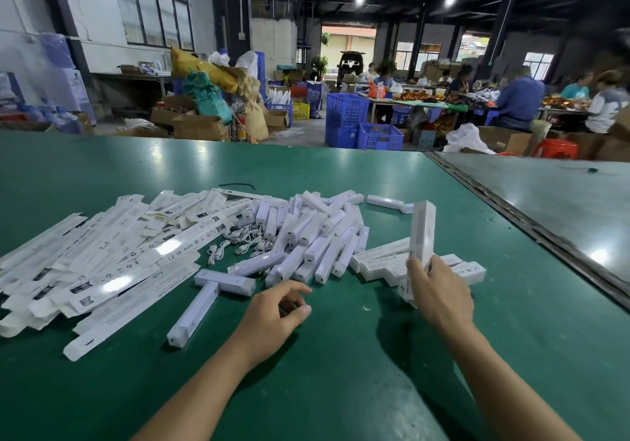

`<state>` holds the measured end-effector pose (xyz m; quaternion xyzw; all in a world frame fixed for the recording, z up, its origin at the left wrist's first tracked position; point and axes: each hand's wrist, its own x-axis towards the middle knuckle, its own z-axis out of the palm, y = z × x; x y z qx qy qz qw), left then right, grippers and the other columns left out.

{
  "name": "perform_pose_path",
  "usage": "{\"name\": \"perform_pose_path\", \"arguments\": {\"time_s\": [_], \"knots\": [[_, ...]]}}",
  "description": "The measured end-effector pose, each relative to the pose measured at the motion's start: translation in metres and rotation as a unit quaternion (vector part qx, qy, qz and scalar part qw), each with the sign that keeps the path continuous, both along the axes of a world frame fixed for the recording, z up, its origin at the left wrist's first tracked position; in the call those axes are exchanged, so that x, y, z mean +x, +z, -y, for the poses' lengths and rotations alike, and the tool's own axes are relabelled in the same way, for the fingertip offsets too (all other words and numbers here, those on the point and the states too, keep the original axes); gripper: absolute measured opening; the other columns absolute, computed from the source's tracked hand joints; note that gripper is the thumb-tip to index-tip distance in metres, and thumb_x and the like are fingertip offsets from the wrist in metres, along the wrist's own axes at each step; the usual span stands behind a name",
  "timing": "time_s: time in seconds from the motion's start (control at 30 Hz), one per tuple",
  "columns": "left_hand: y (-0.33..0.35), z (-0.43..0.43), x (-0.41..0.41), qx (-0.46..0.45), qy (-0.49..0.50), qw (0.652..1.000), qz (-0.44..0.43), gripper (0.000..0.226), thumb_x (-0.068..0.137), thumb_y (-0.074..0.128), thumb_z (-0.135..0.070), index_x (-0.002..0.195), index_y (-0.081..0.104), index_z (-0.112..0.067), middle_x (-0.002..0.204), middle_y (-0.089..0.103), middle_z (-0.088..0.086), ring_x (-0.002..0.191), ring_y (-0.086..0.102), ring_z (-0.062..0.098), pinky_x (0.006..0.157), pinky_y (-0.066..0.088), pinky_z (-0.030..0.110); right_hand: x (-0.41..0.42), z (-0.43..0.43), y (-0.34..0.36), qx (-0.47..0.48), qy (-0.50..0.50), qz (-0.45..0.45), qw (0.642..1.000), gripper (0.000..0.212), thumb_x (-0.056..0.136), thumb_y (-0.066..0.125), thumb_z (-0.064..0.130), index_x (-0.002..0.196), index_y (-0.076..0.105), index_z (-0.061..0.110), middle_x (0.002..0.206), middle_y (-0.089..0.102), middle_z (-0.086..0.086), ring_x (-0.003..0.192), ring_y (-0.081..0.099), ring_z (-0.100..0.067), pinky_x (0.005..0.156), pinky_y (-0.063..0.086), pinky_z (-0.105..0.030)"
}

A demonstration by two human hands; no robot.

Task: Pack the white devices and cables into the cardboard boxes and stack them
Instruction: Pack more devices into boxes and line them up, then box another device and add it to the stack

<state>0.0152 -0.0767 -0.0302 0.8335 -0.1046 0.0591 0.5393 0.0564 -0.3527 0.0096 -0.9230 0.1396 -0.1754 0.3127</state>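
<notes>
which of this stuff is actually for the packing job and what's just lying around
For the job:
flat boxes, white devices, cables, closed boxes piled at the right, upright box gripped by the right hand.

Just lying about:
black strip on the green table, blue crates, red stool.

Both forearms reach forward. The left hand (pixel 276 311) hangs loosely curled, holding nothing; the right hand (pixel 439 294) grips an upright white box (pixel 422 232).
</notes>
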Motion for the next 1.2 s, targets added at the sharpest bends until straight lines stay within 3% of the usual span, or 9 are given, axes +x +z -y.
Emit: {"name": "perform_pose_path", "arguments": {"time_s": [0.37,0.5,0.6,0.7,0.8,0.87,0.97,1.07,1.2], "knots": [[-0.001,0.0,0.0,0.012,-0.002,1.0,-0.008,0.021,0.09,0.071,-0.022,0.097,0.068,-0.041,0.089,0.069,-0.01,0.084,0.065,0.005,0.082,0.055,0.028,-0.02,0.013,-0.007,0.044,-0.013,0.052,0.998,0.034,0.09,0.037,0.047,0.075,0.051,0.02,0.073,0.058,0.006,0.068,0.055,-0.016,0.058,0.041,-0.033],[0.002,0.001,-0.003,0.04,0.002,0.999,-0.009,0.021,0.092,0.07,-0.022,0.098,0.066,-0.042,0.096,0.07,-0.009,0.089,0.065,0.005,0.086,0.055,0.027,-0.023,0.023,-0.006,0.072,-0.019,0.047,0.996,0.045,0.087,0.04,0.047,0.07,0.056,0.009,0.068,0.059,-0.005,0.067,0.056,-0.027,0.064,0.046,-0.038],[0.004,0.005,-0.004,0.059,0.007,0.998,0.003,0.02,0.092,0.069,-0.021,0.097,0.066,-0.04,0.095,0.07,-0.009,0.089,0.066,0.006,0.084,0.055,0.024,-0.026,0.029,-0.008,0.151,-0.066,0.079,0.983,0.046,0.085,0.047,0.043,0.072,0.057,0.0,0.066,0.058,-0.008,0.061,0.051,-0.023,0.056,0.039,-0.031],[0.004,0.016,0.0,0.079,0.015,0.996,0.04,0.016,0.093,0.068,-0.017,0.099,0.069,-0.032,0.091,0.07,-0.012,0.085,0.064,-0.001,0.077,0.049,0.011,-0.026,0.03,-0.011,0.248,-0.129,0.12,0.953,0.028,0.093,0.051,0.031,0.098,0.06,0.005,0.085,0.064,-0.01,0.065,0.053,-0.017,0.054,0.037,-0.029],[0.002,0.033,0.006,0.106,0.007,0.993,0.06,0.013,0.093,0.066,-0.016,0.105,0.071,-0.021,0.092,0.069,-0.012,0.084,0.062,-0.003,0.077,0.045,0.006,-0.027,0.022,-0.013,0.342,-0.156,0.107,0.92,0.055,0.094,0.046,0.026,0.145,0.027,0.02,0.113,0.055,-0.009,0.09,0.057,-0.032,0.077,0.047,-0.04],[0.002,0.047,0.014,0.137,-0.009,0.988,0.074,0.015,0.094,0.064,-0.017,0.108,0.069,-0.018,0.096,0.066,-0.011,0.089,0.061,0.002,0.083,0.047,0.011,-0.025,0.02,-0.015,0.37,-0.176,0.092,0.907,0.063,0.094,0.045,0.02,0.149,0.015,0.022,0.127,0.049,-0.015,0.099,0.053,-0.035,0.084,0.046,-0.044],[0.006,0.073,0.03,0.194,-0.043,0.976,0.086,0.024,0.097,0.059,-0.023,0.12,0.063,-0.018,0.114,0.061,-0.006,0.106,0.056,0.009,0.097,0.047,0.027,-0.024,0.019,-0.019,0.354,-0.183,0.062,0.915,0.058,0.091,0.044,0.012,0.145,0.023,0.017,0.133,0.044,-0.021,0.097,0.05,-0.035,0.085,0.045,-0.045],[0.017,0.097,0.052,0.241,-0.052,0.966,0.082,0.036,0.099,0.054,-0.031,0.133,0.052,-0.019,0.135,0.049,-0.002,0.125,0.046,0.015,0.104,0.041,0.033,-0.022,0.017,-0.02,0.344,-0.161,0.067,0.923,0.055,0.089,0.046,0.01,0.141,0.03,0.016,0.126,0.051,-0.018,0.103,0.053,-0.037,0.093,0.047,-0.052],[0.025,0.121,0.081,0.357,-0.061,0.931,0.05,0.058,0.102,0.046,-0.045,0.151,0.032,-0.017,0.158,0.028,0.009,0.146,0.022,0.027,0.119,0.025,0.043,-0.017,0.021,-0.022,0.35,-0.157,0.085,0.92,0.059,0.092,0.049,0.013,0.145,0.024,0.02,0.107,0.055,-0.008,0.088,0.057,-0.03,0.079,0.043,-0.038]]}}
